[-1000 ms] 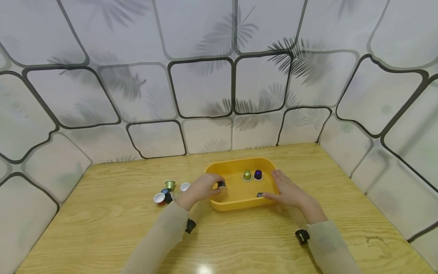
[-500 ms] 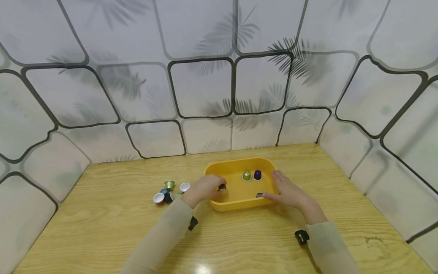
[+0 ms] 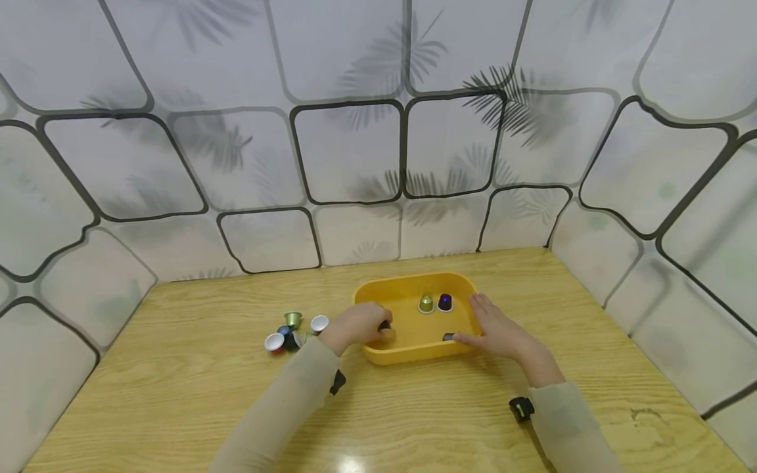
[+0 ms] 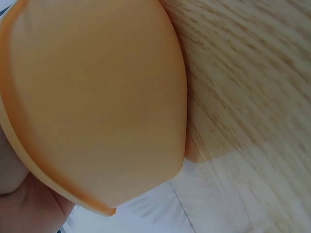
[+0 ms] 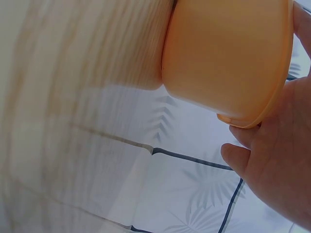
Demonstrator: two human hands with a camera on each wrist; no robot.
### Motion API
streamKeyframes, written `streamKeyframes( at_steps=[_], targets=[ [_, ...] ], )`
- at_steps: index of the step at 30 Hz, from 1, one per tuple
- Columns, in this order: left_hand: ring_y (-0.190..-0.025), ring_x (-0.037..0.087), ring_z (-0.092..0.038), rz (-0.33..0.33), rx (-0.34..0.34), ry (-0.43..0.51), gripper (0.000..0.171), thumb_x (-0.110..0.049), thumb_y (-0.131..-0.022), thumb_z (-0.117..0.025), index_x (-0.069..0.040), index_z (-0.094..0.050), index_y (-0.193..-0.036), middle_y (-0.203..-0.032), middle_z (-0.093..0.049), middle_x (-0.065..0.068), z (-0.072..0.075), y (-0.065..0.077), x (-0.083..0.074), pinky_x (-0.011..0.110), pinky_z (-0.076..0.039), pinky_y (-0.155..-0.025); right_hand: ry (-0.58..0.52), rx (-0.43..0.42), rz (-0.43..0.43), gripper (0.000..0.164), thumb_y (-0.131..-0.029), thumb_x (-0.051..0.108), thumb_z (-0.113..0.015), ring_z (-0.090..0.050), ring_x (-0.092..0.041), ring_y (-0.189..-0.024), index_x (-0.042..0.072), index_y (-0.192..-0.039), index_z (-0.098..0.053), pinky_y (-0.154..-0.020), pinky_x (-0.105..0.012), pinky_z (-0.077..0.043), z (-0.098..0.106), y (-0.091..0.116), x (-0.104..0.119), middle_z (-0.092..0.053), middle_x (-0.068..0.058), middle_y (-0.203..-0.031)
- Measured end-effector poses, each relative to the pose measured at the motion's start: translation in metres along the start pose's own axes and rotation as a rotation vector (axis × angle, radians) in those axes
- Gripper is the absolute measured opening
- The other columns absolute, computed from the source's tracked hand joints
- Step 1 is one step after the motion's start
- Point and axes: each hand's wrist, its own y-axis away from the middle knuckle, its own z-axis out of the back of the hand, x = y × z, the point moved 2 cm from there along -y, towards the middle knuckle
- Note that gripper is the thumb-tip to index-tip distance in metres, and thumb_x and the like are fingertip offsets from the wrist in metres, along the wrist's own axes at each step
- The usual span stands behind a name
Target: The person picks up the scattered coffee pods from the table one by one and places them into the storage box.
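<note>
In the head view, my left hand (image 3: 359,325) reaches over the left side of a yellow tray (image 3: 408,353) and pinches a dark coffee capsule (image 3: 384,324), mostly hidden by the fingers. My right hand (image 3: 499,332) rests on the tray's right rim with its fingers extended. Its thumb lies over the front right corner, beside another dark capsule (image 3: 448,336) that is partly hidden. A green capsule (image 3: 426,304) and a purple capsule (image 3: 445,302) stand side by side towards the back of the tray. The left wrist view shows the tray's outer wall (image 4: 107,97) close up.
Left of the tray, several capsules lie loosely grouped on the wooden table (image 3: 195,387), among them a green capsule (image 3: 293,320), a white-topped red capsule (image 3: 275,342) and a capsule with its white face up (image 3: 319,323). A patterned cloth wall (image 3: 355,151) stands behind.
My left hand has moved slightly right and lower inside the tray with the dark capsule, which is now more hidden. The right hand stays in place.
</note>
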Motion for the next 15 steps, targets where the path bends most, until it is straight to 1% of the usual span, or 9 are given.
streamKeyframes(
  at_steps=[11, 15],
  targets=[
    [-0.057, 0.01, -0.038, -0.017, 0.005, 0.021, 0.013, -0.01, -0.08, -0.064, -0.009, -0.055, -0.071, -0.06, -0.041, -0.004, -0.0017, -0.0025, 0.0002, 0.021, -0.03, -0.052, 0.01, -0.003, -0.001, 0.099, -0.079, 0.06, -0.049, -0.004, -0.039, -0.129, -0.012, -0.136, -0.012, -0.102, -0.051, -0.01, -0.0009, -0.0003, -0.0005, -0.008, -0.028, -0.141],
    [-0.056, 0.01, -0.038, -0.014, 0.019, 0.027, 0.012, -0.009, -0.08, -0.064, -0.009, -0.056, -0.071, -0.06, -0.042, -0.004, -0.0033, -0.0039, 0.0009, 0.021, -0.031, -0.051, 0.007, -0.003, -0.002, 0.099, -0.079, 0.06, -0.049, -0.004, -0.039, -0.129, -0.012, -0.136, -0.012, -0.102, -0.051, -0.01, -0.0014, -0.0005, -0.0011, -0.008, -0.028, -0.141]
  ],
)
